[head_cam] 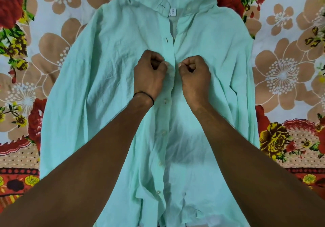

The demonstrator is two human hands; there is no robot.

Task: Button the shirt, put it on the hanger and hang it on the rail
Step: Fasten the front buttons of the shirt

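Mint-green shirt [109, 71] lies flat, front up, lower buttons fastened.

white neck label [172, 12] inside shirt [112, 54] collar, print too small to read

Reaching forward on bare, nearly straight forearms that converge toward the wrists, pinching the shirt [123, 42] between thumb and curled forefinger with the left hand [149, 75] and, just to its right without touching it, the right hand [194, 76], both fisted, backs upward, thumbs turned inward.
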